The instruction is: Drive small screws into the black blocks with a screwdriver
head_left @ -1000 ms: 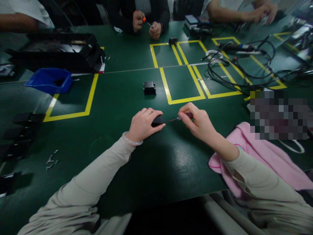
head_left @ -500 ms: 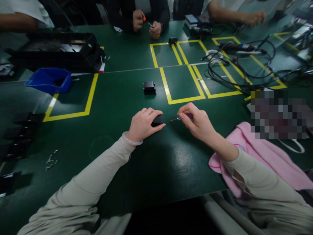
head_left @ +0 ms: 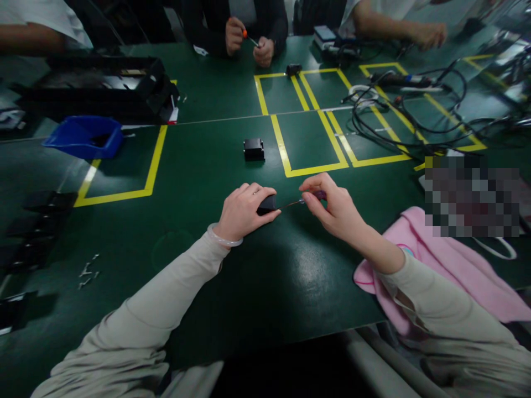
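Note:
My left hand [head_left: 246, 209] is closed around a small black block-shaped part [head_left: 266, 204], holding it on the green table. From the right, my right hand [head_left: 332, 202] grips the dark handle of a screwdriver [head_left: 295, 202]. Its thin shaft points at the part's right side; where the tip meets it is too small to make out. Beyond my hands, a similar black part [head_left: 254, 149] with shiny metal ends stands on the table. Several small screws [head_left: 87, 272] lie loose to the left of my left forearm.
A blue bin [head_left: 85, 138] and black trays [head_left: 103, 91] stand at the left, with black parts [head_left: 39, 221] nearer. Cables [head_left: 398, 116] coil at right, above a pink cloth [head_left: 448, 271]. Across the table, a person's hands [head_left: 264, 52] hold an orange-handled screwdriver [head_left: 251, 38].
The fingers of my right hand have shifted slightly on the screwdriver handle. My left hand and the black part have stayed in place.

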A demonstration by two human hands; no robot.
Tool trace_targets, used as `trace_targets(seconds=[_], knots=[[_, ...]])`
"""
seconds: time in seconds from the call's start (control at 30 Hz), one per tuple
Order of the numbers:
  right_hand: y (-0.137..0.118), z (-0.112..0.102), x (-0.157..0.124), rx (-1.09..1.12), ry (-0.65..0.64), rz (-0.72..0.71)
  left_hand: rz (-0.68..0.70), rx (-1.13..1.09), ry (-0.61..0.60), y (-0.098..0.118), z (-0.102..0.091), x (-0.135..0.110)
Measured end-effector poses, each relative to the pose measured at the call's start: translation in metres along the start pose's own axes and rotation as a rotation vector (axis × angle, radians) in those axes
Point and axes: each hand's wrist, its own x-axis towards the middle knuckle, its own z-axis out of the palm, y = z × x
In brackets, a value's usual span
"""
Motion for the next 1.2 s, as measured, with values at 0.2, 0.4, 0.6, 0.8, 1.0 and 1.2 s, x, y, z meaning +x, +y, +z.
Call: trace_targets(seconds=[0.2,0.4,0.6,0.8,1.0,1.2], knots=[[-0.0002,-0.0006,-0.0005,-0.003,-0.025,0.018,0.000,-0.009,0.001,-0.0003,-0.0001,-0.0004],[-0.0001,0.0004,-0.0011,0.005,0.000,0.013,-0.004,-0.004,-0.001,-0.0001,0.0000,-0.0003],[-0.0013,-0.0004,-0.0004,0.019,-0.042,0.050,-0.009,-0.017,-0.005,0.0003,-0.0009,-0.0003],[-0.0004,0.0018,-0.0018,-0.012,0.020,0.040,-0.010,0.002,-0.008,0.0009,-0.0009,0.0000],[0.0004,0.0004,-0.0015,-0.028,-0.005,0.003,-0.007,-0.001,-0.004,0.0004,-0.0006,-0.0006],[-0.0001,0.0012,-0.0019,-0.062,0.036,0.010,-0.008,0.002,-0.003,0.0004,0.0001,-0.0006]])
